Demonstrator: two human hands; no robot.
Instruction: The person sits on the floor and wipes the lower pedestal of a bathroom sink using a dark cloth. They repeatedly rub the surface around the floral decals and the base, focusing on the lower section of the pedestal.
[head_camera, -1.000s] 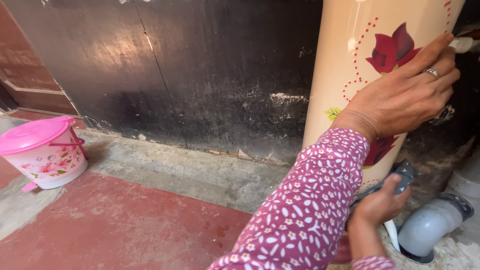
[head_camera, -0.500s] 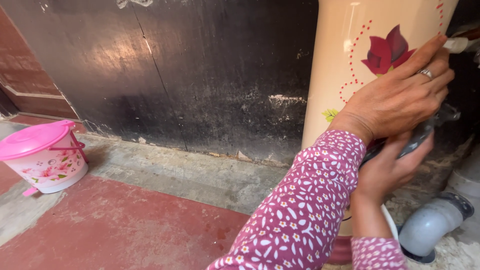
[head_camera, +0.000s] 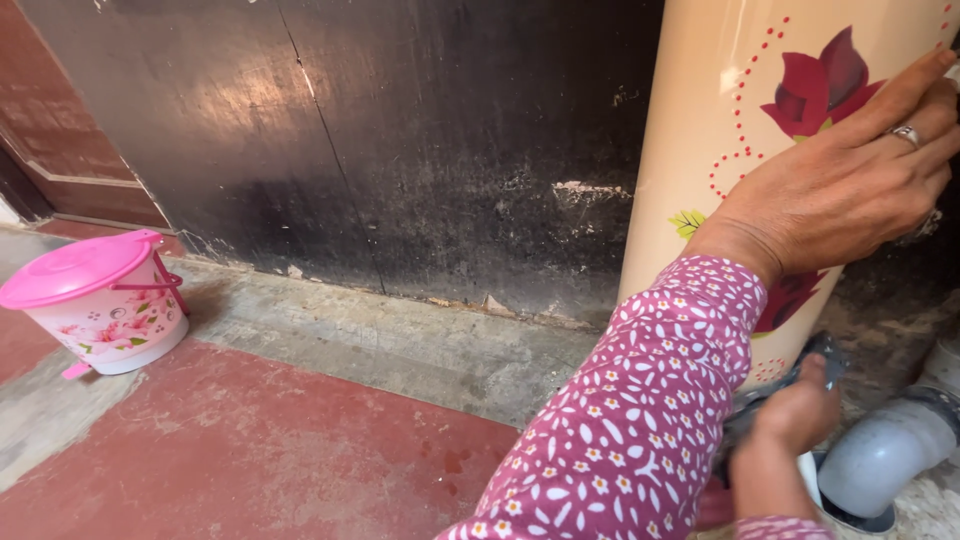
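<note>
A tall beige plastic container (head_camera: 720, 100) with red flower prints stands at the right against a black wall. My left hand (head_camera: 850, 190), with a ring on one finger, lies flat on the container's side, and its pink patterned sleeve crosses the frame. Lower down, my right hand (head_camera: 795, 410) grips a grey cloth (head_camera: 822, 352) and presses it against the container's lower part near the base. The container's foot is hidden behind my left arm.
A small pink-lidded floral bucket (head_camera: 100, 300) sits on the floor at the far left. A grey pipe elbow (head_camera: 885, 450) lies at the bottom right beside the container. Red floor (head_camera: 250, 450) meets a grey concrete strip (head_camera: 400, 345) below the scuffed black wall (head_camera: 450, 150).
My right hand with the cloth went up the container's side behind my left hand, then came back down to the base. My left hand has stayed on the container.
</note>
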